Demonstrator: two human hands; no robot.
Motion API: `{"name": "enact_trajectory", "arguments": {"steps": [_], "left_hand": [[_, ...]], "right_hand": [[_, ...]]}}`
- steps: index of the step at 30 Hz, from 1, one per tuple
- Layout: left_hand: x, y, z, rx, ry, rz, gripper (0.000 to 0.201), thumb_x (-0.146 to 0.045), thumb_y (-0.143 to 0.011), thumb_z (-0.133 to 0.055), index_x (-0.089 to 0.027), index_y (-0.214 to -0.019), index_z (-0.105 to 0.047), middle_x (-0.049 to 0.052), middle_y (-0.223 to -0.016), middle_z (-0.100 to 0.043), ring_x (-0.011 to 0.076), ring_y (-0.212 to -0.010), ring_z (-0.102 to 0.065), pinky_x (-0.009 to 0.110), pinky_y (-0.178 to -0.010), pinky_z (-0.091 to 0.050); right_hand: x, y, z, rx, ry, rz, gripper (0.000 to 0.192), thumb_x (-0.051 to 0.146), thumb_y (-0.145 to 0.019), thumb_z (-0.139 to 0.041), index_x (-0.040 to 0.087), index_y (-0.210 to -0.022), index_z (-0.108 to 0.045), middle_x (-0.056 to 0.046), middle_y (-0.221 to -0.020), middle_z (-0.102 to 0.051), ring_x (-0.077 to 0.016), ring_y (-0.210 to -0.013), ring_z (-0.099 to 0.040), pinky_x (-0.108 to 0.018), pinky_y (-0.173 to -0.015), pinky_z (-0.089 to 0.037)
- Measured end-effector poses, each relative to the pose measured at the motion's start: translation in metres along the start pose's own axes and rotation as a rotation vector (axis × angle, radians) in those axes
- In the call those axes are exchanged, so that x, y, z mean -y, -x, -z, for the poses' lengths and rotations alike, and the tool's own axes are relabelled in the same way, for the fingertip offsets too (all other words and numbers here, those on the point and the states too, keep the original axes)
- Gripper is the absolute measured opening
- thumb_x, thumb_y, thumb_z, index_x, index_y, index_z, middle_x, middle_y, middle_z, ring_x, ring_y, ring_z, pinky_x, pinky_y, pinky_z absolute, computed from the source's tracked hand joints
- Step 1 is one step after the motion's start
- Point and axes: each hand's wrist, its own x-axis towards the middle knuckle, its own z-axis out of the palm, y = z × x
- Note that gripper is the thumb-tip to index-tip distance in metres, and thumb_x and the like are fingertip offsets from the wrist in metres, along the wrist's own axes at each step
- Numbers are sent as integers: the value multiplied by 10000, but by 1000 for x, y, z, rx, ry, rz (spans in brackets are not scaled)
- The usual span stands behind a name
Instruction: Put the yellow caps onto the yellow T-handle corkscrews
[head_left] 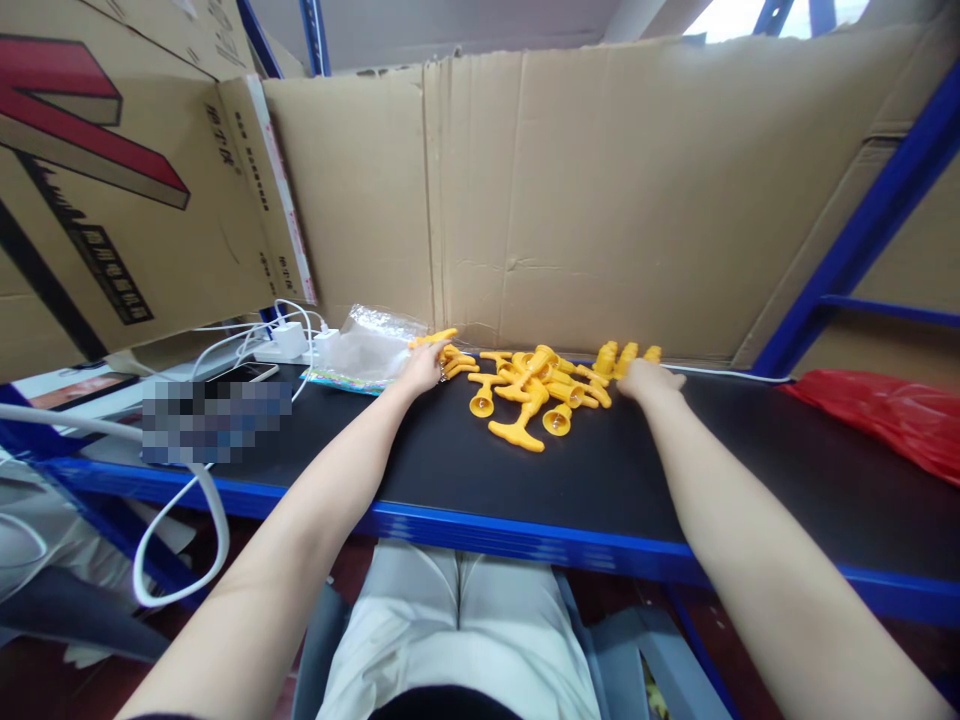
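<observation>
Black bench top [465, 470], cardboard wall [600, 200] behind: yellow plastic parts [536, 390] lie heaped against it, between our hands. Our left hand [424, 368] pinches one part; right hand [649, 380] rests flat at the heap's edge, grip unclear. Clear bag [367, 345] lies just left.

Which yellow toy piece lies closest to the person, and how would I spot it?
Look at the black shelf top with the blue edge, then the yellow pile between both hands. The nearest piece lies flat at the pile's front, T-shaped, a bit apart from the bell-shaped ones behind it.

blurred patch [216, 420] left of bench, red bag [885, 415] cut off
</observation>
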Motion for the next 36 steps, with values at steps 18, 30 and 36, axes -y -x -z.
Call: {"name": "enact_trajectory", "arguments": {"steps": [18, 30, 36], "left_hand": [[-13, 5, -8, 149, -183, 101, 625, -442, -864, -450, -149, -1402, -325, 187, -1410, -380, 324, -1284, -378, 463, -1042, -310], [-10, 3, -19, 231, -232, 58, 434, -313, -929, -333, -208, -1329, -464, 151, -1450, -325, 307, -1358, -271, 449, -1086, -259], [-17, 7, -16, 247, -222, 142, 444, -369, -929, -323, -235, -1336, -441, 154, -1506, -231, 347, -1383, -197, 579, -1042, -252]], "right_hand": [[19, 12, 5, -83, 125, 154, 589, 344, -873, -427, 176, -1429, -333, -190, -1442, -344, -361, -1365, -204, -555, -1014, -245], [19, 9, 1, -51, 220, 186, 771, 306, -769, -548, 138, -1460, -248, -239, -1460, -290, -358, -1382, -165, -573, -1061, -104], [18, 1, -5, -79, 221, 227, 780, 379, -743, -581, 101, -1422, -316, -263, -1401, -367, -345, -1366, -218, -598, -1045, -72]]}}
